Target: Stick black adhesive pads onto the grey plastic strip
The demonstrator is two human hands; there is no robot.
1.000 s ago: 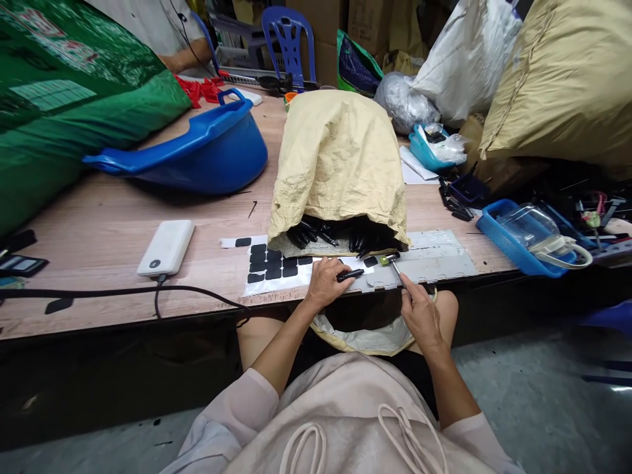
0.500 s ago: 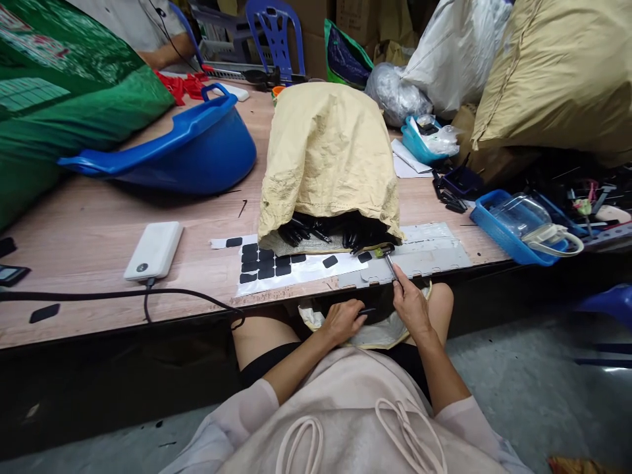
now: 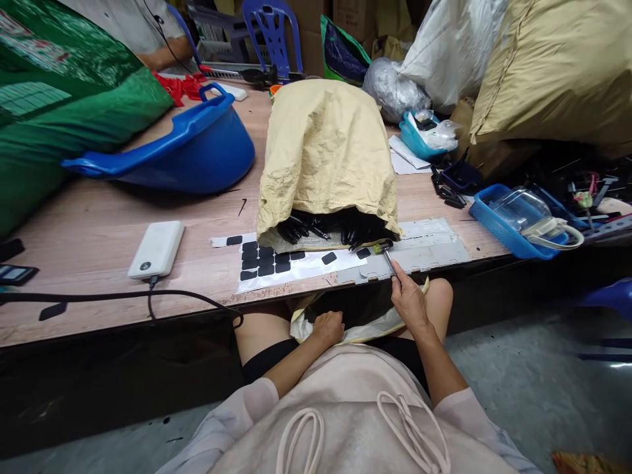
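The tan sack [image 3: 328, 151] is lying open-mouthed toward the near edge of the tabletop [image 3: 99, 230], and the black parts [image 3: 340, 232] inside are crowding right at its lip. They could be spilling forward onto the white sheet of black pads [image 3: 276, 262] if the sack gets nudged, since nothing is holding them back.

Below the near edge, a second bag [image 3: 365, 326] is resting open on the person's lap. The left hand [image 3: 330, 327] is lying over its rim with the fingers curled; I cannot tell whether it is gripping anything. With the bag propped only on the knees, a shift of the legs could be tipping it and dropping whatever is in it to the floor.

The right hand [image 3: 409, 301] is pinching the shaft of a small hammer [image 3: 385, 255] whose head is resting on the grey plate [image 3: 419, 253] at the near edge, just beside a loose pad. Held so lightly and so far back, the hammer could be slipping or landing off its mark.

Compared with a second ago, the left hand has been dropping from the tabletop, where it was holding a black part beside the hammer, down to the lap bag, and that part is no longer showing in it. The right hand and hammer are staying almost where they were.
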